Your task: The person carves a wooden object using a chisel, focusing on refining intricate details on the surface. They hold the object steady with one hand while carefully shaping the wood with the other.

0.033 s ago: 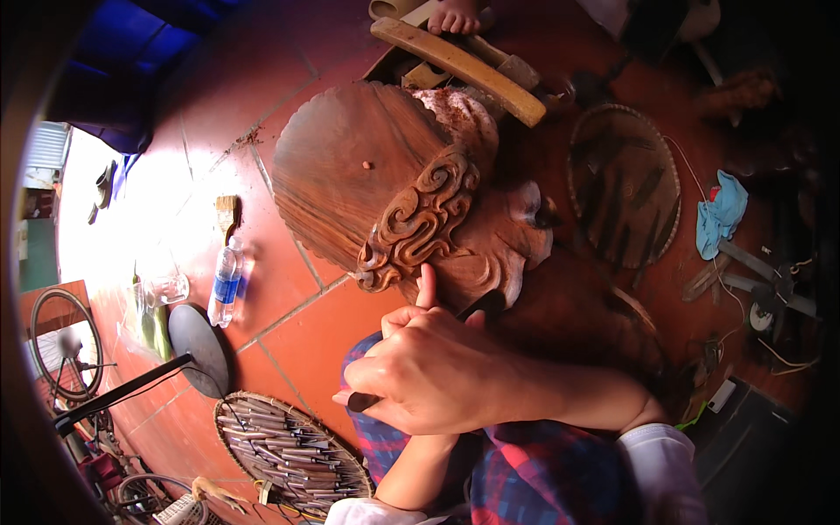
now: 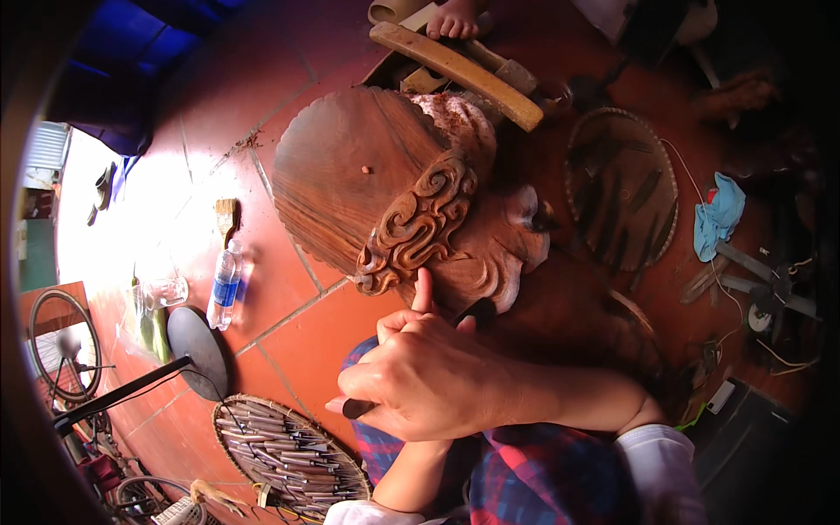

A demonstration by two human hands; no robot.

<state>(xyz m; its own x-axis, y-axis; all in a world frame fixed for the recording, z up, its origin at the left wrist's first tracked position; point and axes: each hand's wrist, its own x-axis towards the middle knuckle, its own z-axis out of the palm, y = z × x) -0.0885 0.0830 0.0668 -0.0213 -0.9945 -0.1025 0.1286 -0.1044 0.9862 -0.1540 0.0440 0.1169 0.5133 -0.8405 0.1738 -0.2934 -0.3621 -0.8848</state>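
A carved brown wooden piece (image 2: 346, 188) stands before me, with a smooth, scallop-edged dome and a band of curling scrollwork (image 2: 420, 219). Next to the scrolls lies a lower, wavy carved part (image 2: 486, 267). My right hand (image 2: 429, 376) is closed in a fist around a carving chisel; the butt of its dark handle (image 2: 357, 409) pokes out on the left. Its dark far end (image 2: 477, 311) shows near the wavy part. My left hand (image 2: 423, 293) is mostly hidden behind the right; one digit stretches up to the scrollwork's lower edge, and the rest appears closed about the chisel.
At lower left, a round basket (image 2: 221, 437) holds several chisels, beside a round grey lamp base (image 2: 199, 350). A water bottle (image 2: 226, 284) and brush (image 2: 227, 219) are on the tiles. A wooden bar (image 2: 455, 74) lies beyond, near another person's foot (image 2: 455, 19); a blue cloth (image 2: 719, 214) is right.
Both hands and the chisel have shifted very slightly to the left. The same grip shows in both frames.
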